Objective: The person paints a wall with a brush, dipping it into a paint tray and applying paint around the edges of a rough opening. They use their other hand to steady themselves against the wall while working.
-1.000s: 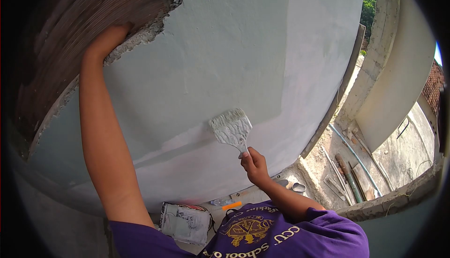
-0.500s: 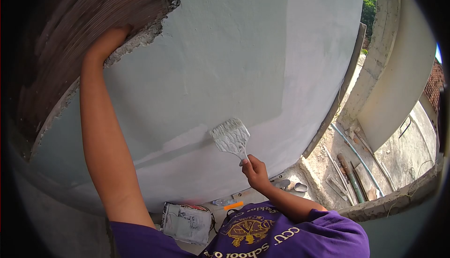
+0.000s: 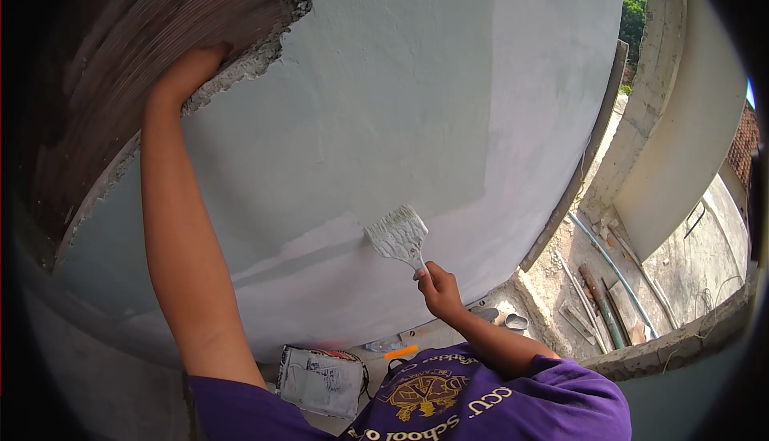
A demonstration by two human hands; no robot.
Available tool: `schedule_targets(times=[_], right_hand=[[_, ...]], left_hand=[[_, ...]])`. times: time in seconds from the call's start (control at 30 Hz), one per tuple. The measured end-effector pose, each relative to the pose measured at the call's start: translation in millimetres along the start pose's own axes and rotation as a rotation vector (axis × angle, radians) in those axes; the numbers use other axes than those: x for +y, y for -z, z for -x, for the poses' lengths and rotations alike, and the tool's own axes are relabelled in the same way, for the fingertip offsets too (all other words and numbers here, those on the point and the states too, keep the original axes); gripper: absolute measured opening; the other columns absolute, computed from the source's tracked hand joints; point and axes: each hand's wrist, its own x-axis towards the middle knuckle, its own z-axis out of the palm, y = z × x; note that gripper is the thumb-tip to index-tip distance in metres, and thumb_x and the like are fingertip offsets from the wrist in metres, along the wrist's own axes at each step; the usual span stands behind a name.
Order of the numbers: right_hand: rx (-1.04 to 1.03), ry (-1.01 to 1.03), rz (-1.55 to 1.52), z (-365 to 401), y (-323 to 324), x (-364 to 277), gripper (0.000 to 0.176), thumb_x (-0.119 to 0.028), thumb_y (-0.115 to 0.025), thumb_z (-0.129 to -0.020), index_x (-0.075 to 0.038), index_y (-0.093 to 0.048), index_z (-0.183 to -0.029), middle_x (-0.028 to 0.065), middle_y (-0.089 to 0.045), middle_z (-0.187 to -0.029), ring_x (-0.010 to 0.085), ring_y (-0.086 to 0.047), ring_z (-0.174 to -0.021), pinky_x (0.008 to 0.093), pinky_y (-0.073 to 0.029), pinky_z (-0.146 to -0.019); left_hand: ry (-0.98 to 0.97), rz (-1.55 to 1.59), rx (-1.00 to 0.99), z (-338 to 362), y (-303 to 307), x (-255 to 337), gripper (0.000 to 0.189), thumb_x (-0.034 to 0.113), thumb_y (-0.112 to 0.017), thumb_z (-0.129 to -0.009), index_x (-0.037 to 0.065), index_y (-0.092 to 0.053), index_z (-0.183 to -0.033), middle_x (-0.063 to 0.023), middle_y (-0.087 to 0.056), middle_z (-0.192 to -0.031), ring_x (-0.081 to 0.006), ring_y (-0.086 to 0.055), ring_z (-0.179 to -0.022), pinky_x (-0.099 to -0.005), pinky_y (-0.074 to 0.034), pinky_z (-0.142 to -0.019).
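Observation:
My right hand (image 3: 441,289) is closed around the handle of a wide flat paintbrush (image 3: 398,235) whose bristles are coated in pale paint. The bristle end points up and left, close over the wall (image 3: 384,104), near the border between its grey-green and whiter areas. My left arm reaches up to the rough, broken edge (image 3: 256,60) of an opening in the wall. There my left hand (image 3: 191,72) is bent at the wrist against that edge, its fingers mostly hidden. Low in front of my body stands a paint-smeared, squarish container (image 3: 322,381).
An orange strip (image 3: 401,352) and a pair of shoes (image 3: 515,322) lie at the wall's foot. On the right, pipes and sticks (image 3: 602,305) lie on a rough concrete ledge beyond a low wall edge (image 3: 681,349). Dark ridged material (image 3: 152,24) shows inside the opening.
The whole view has shifted very slightly. The brush and my right hand have moved a touch right in the picture; my left hand stays at the broken edge.

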Motion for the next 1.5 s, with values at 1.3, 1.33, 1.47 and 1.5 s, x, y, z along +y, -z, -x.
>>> schedule_targets(times=[1.3,1.33,1.47,1.5], right_hand=[[0.059,-0.121,-0.272,13,-4,7,0.034,-0.029,-0.047,-0.101,-0.003,-0.056,-0.081,-0.0038,-0.043,-0.058,0.0042,-0.036,-0.052,0.0234,-0.03,-0.048],[0.059,-0.168,-0.271,20,-2,12,0.033,-0.028,-0.047,-0.1,-0.003,-0.056,-0.081,-0.004,-0.044,-0.057,0.0044,-0.037,-0.053,0.0241,-0.031,-0.049],[0.084,-0.198,-0.327,34,14,0,0.033,-0.028,-0.047,-0.1,-0.003,-0.056,-0.08,-0.0038,-0.044,-0.058,0.0043,-0.037,-0.053,0.0229,-0.031,-0.048],[0.101,-0.19,-0.363,31,21,-12,0.033,-0.028,-0.047,-0.1,-0.003,-0.056,-0.08,-0.0037,-0.044,-0.058,0.0044,-0.037,-0.053,0.0226,-0.03,-0.048]], left_hand=[[0.004,0.053,-0.009,5,2,3,0.059,0.045,-0.041,-0.093,-0.005,-0.058,-0.12,-0.0259,-0.059,-0.122,-0.0347,-0.056,-0.114,-0.0354,-0.037,-0.1],[0.025,0.056,-0.024,6,3,6,0.06,0.045,-0.041,-0.093,-0.005,-0.058,-0.12,-0.0258,-0.06,-0.122,-0.0348,-0.056,-0.114,-0.0355,-0.037,-0.1],[0.082,0.095,-0.024,9,2,9,0.061,0.046,-0.041,-0.091,-0.005,-0.058,-0.121,-0.0249,-0.06,-0.122,-0.0346,-0.057,-0.114,-0.0361,-0.037,-0.1],[0.074,0.103,-0.022,6,2,9,0.061,0.046,-0.041,-0.091,-0.004,-0.058,-0.121,-0.0247,-0.06,-0.123,-0.0345,-0.057,-0.114,-0.0362,-0.037,-0.1]])
